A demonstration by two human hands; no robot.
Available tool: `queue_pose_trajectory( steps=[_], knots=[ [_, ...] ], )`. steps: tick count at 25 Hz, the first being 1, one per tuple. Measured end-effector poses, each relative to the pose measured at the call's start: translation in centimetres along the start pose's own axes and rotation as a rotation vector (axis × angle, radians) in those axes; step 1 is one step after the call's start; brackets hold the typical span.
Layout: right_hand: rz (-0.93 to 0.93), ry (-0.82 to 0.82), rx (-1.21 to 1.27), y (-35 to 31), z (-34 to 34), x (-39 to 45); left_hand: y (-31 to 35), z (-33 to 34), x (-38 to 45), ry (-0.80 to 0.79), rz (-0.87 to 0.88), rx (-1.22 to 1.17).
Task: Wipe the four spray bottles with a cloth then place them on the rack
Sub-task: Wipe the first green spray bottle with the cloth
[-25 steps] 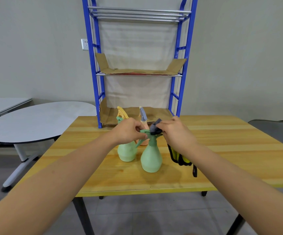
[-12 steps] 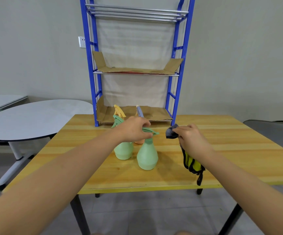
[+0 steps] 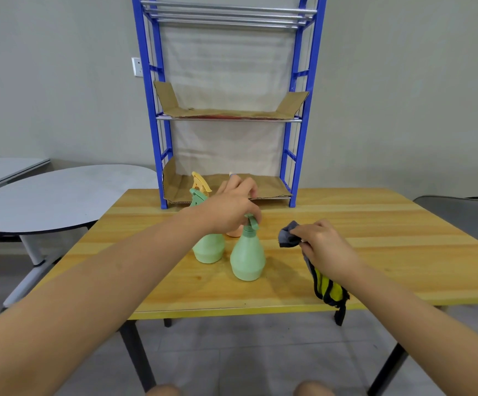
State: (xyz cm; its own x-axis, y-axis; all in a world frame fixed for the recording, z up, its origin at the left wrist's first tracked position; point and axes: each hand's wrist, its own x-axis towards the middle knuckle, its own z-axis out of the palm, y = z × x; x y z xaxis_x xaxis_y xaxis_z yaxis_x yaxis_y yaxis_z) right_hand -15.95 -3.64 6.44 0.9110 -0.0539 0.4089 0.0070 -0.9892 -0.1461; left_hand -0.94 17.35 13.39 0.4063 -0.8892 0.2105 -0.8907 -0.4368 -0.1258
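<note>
Front green spray bottle (image 3: pixel 247 257) upright near the wooden table's (image 3: pixel 375 238) front edge; left hand (image 3: pixel 229 208) curls round its trigger head, likely steadying it or readying a lift to the rack (image 3: pixel 226 110). Second green bottle (image 3: pixel 208 250) just beside it; peach bottle (image 3: pixel 236 231) and yellow-topped bottle (image 3: pixel 200 181) behind, mostly hidden. Right hand (image 3: pixel 322 247) holds the bunched grey-yellow cloth (image 3: pixel 327 287) apart from the bottles, tail hanging past the front edge. Rack shelves, cardboard-lined (image 3: pixel 232 112), hold no bottles yet.
</note>
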Motion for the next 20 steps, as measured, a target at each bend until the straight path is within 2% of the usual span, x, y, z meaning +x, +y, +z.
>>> queue_pose_trajectory(
  steps=[3, 5, 9, 12, 17, 20],
  knots=[
    [-0.076, -0.001, 0.004, -0.5, 1.0, -0.6, -0.1, -0.1, -1.1, -0.059, -0.047, -0.228],
    [-0.132, 0.027, 0.012, -0.9, 1.4, -0.9, 0.0, 0.0, -1.6, -0.014, -0.085, -0.338],
    [-0.249, 0.057, 0.010, -1.6, 1.8, -1.0, -0.3, 0.7, -1.7, 0.070, -0.081, -0.370],
    [-0.335, 0.099, 0.017, -2.4, 1.9, -1.3, -0.9, 0.4, -1.8, 0.062, -0.162, -0.520],
    [-0.488, 0.142, -0.069, -5.1, 2.5, -0.7, -1.6, 0.5, -1.8, 0.054, -0.240, -0.503],
    [-0.514, 0.153, -0.148, -7.4, 2.7, 0.3, -2.1, 0.8, -1.7, 0.057, -0.233, -0.552]
  ],
)
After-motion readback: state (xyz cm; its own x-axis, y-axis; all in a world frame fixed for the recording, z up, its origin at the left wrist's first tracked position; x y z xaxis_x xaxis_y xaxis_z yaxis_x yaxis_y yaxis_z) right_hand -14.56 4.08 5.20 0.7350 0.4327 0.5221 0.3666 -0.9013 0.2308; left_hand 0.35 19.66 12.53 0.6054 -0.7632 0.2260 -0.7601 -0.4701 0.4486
